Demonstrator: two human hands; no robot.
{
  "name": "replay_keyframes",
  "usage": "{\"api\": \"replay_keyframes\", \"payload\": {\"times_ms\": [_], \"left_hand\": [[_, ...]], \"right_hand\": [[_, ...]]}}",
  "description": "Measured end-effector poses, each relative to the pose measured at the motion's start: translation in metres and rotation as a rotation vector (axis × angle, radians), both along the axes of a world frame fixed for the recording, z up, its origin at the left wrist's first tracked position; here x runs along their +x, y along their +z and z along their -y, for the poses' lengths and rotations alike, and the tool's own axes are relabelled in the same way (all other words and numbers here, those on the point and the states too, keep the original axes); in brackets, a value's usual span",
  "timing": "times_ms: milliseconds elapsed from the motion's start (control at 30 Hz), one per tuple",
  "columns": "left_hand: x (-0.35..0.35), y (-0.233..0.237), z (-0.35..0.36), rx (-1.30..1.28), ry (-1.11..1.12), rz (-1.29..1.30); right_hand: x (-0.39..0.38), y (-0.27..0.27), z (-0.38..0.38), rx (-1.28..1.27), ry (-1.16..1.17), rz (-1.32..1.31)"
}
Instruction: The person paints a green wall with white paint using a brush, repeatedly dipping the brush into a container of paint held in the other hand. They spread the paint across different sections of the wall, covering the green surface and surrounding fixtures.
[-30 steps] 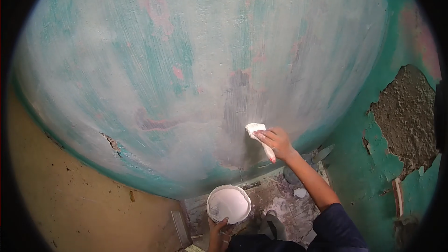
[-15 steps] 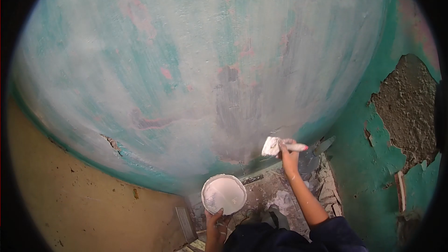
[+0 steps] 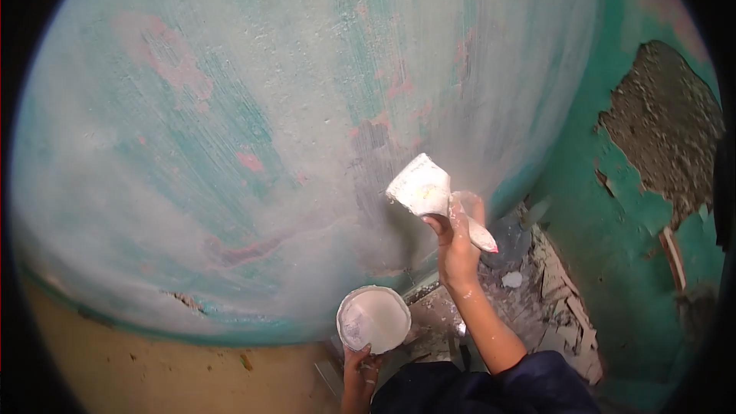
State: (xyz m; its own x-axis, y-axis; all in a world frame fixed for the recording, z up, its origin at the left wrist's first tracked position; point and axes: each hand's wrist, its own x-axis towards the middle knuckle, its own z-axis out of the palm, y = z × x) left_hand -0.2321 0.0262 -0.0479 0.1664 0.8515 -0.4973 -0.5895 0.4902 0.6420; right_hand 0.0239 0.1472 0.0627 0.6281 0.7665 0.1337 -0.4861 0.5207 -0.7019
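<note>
A wide paintbrush (image 3: 423,187), its bristles coated in white paint, is gripped by my right hand (image 3: 458,249). The fingers wrap round the handle, whose pink-tipped end points down to the right. Behind the bristles stands the streaky whitish wall (image 3: 307,130), with teal and pink patches showing through. My left hand (image 3: 360,360) holds a round bucket (image 3: 374,319) of white paint by its near rim, the thumb at the edge and the other fingers partly hidden underneath. The bucket is low in the view, below and left of the brush.
On the right, a green wall (image 3: 575,284) has a large patch of bare, crumbling plaster (image 3: 667,126). Broken flakes and debris (image 3: 563,299) lie along its foot. A tan surface (image 3: 192,376) borders the wall at the lower left.
My right hand has raised the brush up and left, bringing it closer to the camera. The bucket stays almost in place in my left hand. The view has shifted somewhat.
</note>
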Motion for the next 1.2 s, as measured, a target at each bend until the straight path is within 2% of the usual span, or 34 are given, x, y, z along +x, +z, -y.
{"api": "replay_keyframes", "payload": {"times_ms": [100, 233, 333, 400, 467, 533, 600, 733, 800, 833, 900, 933, 1067, 1133, 1200], "left_hand": [[-0.029, 0.005, -0.030, 0.021, -0.119, 0.043], [-0.063, 0.010, -0.060, 0.029, -0.235, 0.028], [-0.085, 0.002, -0.072, -0.001, -0.313, 0.029], [-0.093, 0.005, -0.077, -0.015, -0.362, 0.024], [-0.100, 0.004, -0.077, -0.029, -0.411, 0.018], [-0.106, -0.002, -0.082, -0.043, -0.439, -0.003], [-0.111, -0.008, -0.085, -0.055, -0.474, 0.008], [-0.119, -0.015, -0.093, -0.071, -0.525, 0.004], [-0.119, -0.016, -0.095, -0.075, -0.540, 0.006], [-0.118, -0.015, -0.095, -0.079, -0.535, 0.021], [-0.117, -0.015, -0.096, -0.056, -0.569, -0.018], [-0.116, -0.015, -0.098, -0.028, -0.590, -0.043], [-0.116, -0.012, -0.098, -0.016, -0.597, -0.085], [-0.116, -0.009, -0.098, -0.028, -0.589, -0.098], [-0.113, -0.006, -0.099, -0.030, -0.597, -0.116]], "right_hand": [[-0.037, -0.031, -0.022, 0.045, -0.099, -0.070], [-0.065, -0.115, -0.035, -0.052, -0.283, -0.121], [-0.070, -0.180, -0.031, -0.139, -0.326, -0.144], [-0.072, -0.198, -0.027, -0.180, -0.365, -0.161], [-0.068, -0.210, -0.025, -0.283, -0.394, -0.066], [-0.065, -0.189, -0.024, -0.328, -0.448, -0.059], [-0.062, -0.153, -0.025, -0.589, -0.436, 0.184], [-0.049, -0.046, -0.029, -0.367, -0.481, 0.273], [-0.035, -0.023, -0.033, -0.168, -0.468, 0.203], [-0.029, -0.026, -0.037, -0.172, -0.481, 0.189], [-0.019, -0.046, -0.044, 0.102, -0.423, 0.046], [-0.020, -0.064, -0.046, 0.102, -0.433, 0.036], [-0.043, -0.191, -0.044, -0.103, -0.496, -0.231], [-0.053, -0.244, -0.034, -0.212, -0.451, -0.350], [-0.046, -0.275, -0.028, -0.293, -0.463, -0.292]]}}
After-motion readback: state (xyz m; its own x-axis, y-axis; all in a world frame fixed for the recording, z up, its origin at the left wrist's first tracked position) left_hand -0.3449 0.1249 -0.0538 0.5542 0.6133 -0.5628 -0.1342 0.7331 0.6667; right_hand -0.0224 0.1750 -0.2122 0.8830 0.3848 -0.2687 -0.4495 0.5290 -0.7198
